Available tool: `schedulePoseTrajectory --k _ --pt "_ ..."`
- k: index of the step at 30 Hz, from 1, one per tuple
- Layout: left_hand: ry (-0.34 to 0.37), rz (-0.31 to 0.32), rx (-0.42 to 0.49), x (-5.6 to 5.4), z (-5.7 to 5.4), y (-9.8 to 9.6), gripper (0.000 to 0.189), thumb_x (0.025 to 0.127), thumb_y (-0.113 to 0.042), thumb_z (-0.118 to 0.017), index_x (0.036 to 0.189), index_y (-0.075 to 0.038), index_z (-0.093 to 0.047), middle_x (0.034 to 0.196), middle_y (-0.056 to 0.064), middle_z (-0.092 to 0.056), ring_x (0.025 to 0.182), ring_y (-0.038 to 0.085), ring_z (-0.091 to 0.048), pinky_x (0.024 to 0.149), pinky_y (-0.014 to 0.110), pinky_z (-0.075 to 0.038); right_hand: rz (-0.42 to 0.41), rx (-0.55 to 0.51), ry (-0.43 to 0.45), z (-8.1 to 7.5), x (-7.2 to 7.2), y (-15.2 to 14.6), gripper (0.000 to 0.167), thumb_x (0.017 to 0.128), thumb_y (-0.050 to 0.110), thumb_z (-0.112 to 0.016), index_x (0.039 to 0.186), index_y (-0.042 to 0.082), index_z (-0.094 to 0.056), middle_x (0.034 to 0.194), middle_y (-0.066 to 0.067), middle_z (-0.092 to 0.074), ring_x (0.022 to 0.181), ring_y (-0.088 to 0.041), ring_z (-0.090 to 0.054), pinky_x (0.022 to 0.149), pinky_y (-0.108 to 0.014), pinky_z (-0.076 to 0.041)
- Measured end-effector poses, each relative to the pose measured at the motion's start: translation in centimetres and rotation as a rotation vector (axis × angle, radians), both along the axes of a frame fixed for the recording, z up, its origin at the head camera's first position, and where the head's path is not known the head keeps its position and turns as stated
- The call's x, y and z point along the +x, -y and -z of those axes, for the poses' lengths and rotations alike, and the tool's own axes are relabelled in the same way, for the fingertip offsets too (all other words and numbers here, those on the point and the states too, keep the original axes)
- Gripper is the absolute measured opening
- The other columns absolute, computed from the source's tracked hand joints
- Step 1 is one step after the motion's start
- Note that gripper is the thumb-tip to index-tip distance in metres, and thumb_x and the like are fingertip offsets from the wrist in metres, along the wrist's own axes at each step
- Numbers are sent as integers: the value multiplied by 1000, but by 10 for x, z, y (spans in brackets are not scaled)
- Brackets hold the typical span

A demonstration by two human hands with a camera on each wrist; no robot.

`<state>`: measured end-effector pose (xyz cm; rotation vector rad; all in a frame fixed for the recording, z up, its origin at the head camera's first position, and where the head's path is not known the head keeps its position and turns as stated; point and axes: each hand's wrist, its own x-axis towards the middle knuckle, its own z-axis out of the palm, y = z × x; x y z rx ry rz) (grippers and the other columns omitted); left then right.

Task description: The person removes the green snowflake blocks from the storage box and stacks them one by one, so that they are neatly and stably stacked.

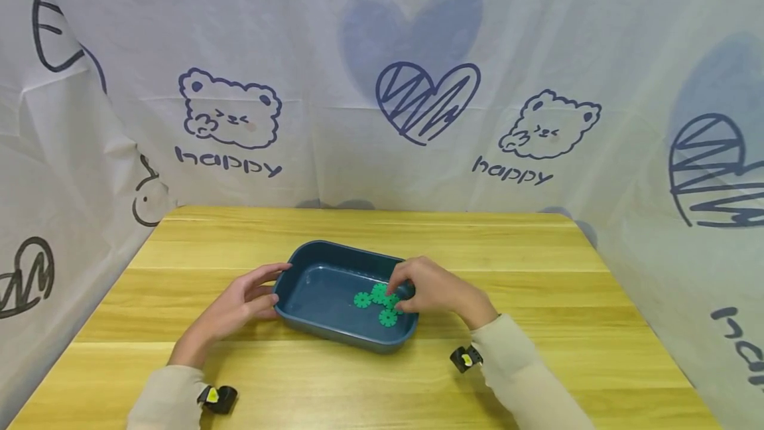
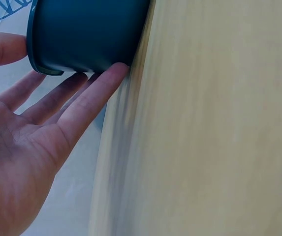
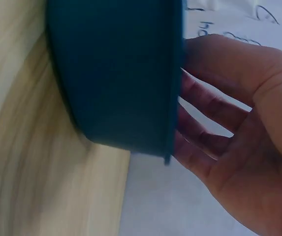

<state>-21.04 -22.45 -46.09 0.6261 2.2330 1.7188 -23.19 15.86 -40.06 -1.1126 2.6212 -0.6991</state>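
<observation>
A dark blue rectangular tub (image 1: 325, 297) with rounded corners stands on the table. Several flat green notched discs (image 1: 362, 300) lie together in its right half. My left hand (image 1: 239, 300) is at the tub's left end, thumb and fingertips touching the rim and outer wall. In the left wrist view, the fingers (image 2: 89, 101) reach out nearly straight against the wall. My right hand (image 1: 432, 287) reaches over the right rim, thumb and forefinger apart at the discs. The tub wall hides its fingertips in the right wrist view; I cannot tell whether they pinch a disc.
The light wooden table (image 1: 507, 363) extends around the tub on all sides. Behind and beside it hangs a white cloth (image 1: 334, 151) printed with bears and hearts. Each wrist, in a cream sleeve (image 1: 513, 357), has a small black device (image 1: 465, 358) by its cuff.
</observation>
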Motion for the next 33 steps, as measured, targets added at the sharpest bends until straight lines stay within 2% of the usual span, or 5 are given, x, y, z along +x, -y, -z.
schedulePoseTrajectory --k 4,8,16,24,33 --pt "5 -7 2 1 -1 0 57 104 -6 -55 157 2 -34 156 38 -35 134 56 -48 88 35 -64 -62 84 -39 4 -4 9 18 85 7 -83 103 8 -81 106 -1 -76 104 -24 -70 92 -37 -60" --pt "-12 -6 -1 2 -2 0 57 104 -5 -55 156 4 -34 155 39 -36 132 52 -53 87 35 -65 -75 136 -23 5 -6 17 20 84 8 -84 104 9 -81 109 0 -78 110 -22 -69 97 -35 -59" --pt "-12 -4 3 1 0 0 57 104 -6 -55 156 4 -35 155 39 -37 128 35 -60 87 34 -64 -48 189 48 9 -8 27 22 84 10 -86 105 12 -81 110 1 -78 108 -20 -68 91 -28 -59" --pt "-10 -6 -6 -1 2 0 57 104 -5 -55 156 3 -35 155 38 -37 130 49 -55 87 35 -65 -26 284 17 18 -7 36 26 82 10 -87 106 17 -81 114 4 -77 116 -20 -63 104 -35 -55" --pt "-9 -8 -8 0 1 0 57 104 -6 -55 156 3 -35 155 39 -37 130 53 -54 87 35 -65 -1 300 50 23 -8 40 27 81 4 -86 105 17 -81 105 6 -77 102 -10 -69 90 -25 -59"
